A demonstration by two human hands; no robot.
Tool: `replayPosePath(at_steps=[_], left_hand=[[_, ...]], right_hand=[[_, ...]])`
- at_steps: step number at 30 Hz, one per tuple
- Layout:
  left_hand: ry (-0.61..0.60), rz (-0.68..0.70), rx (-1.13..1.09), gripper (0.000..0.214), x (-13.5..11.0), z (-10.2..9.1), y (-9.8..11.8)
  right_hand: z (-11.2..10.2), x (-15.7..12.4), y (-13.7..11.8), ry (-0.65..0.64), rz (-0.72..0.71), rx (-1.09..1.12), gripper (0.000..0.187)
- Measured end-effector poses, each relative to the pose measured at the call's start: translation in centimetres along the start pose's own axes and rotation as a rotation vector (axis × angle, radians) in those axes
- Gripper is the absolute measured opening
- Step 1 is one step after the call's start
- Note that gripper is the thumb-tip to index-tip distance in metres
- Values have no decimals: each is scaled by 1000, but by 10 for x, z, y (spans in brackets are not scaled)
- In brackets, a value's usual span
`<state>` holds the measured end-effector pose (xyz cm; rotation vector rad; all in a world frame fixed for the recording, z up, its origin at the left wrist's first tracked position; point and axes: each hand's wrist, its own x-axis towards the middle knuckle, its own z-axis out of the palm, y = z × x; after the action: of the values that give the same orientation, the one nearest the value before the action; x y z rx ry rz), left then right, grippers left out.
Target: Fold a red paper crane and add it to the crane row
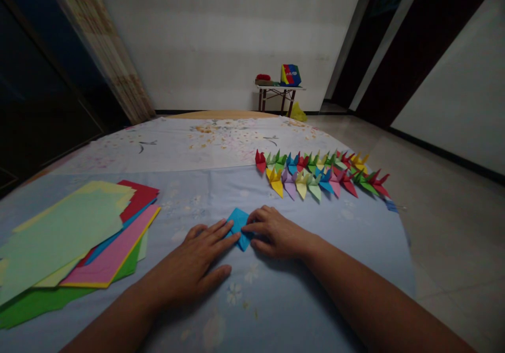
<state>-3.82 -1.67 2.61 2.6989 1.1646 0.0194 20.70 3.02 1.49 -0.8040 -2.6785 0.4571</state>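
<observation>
Head view up: where do I find the blue paper [239, 218]?

"On the tablecloth [300, 300], between my two hands, nearer me than the paper cranes [326, 182]."

"And the hands?"

"My left hand [203, 258] lies open, fingertips on the paper's left side. My right hand [278, 232] is half curled, fingertips at the paper's right; whether they pinch it, I can't tell."

"Working this fold well?"

"I'd anchor with the left, match edges exactly, then crease with light, even pressure."
</observation>
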Motion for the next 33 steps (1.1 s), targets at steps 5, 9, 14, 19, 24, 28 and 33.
replayPosePath(at_steps=[5,9,14,19,24,28,33], left_hand=[[4,-5,45,56,2,1,2],[-10,-13,52,56,3,3,3],[-27,-25,42,56,2,5,3],[6,-19,20,55,2,5,4],[26,-22,38,55,2,7,5],[47,-29,49,56,3,6,7],[22,-34,56,55,3,4,9]], right_hand=[[1,0,1,1,-3,-12,36],[1,0,0,-2,-5,-19,36],[0,1,-1,-2,-8,-22,36],[1,1,-1,10,-6,-17,35],[1,1,-1,10,-4,-23,34],[0,1,-2,11,-6,-22,34],[0,1,-2,14,-6,-21,34]])
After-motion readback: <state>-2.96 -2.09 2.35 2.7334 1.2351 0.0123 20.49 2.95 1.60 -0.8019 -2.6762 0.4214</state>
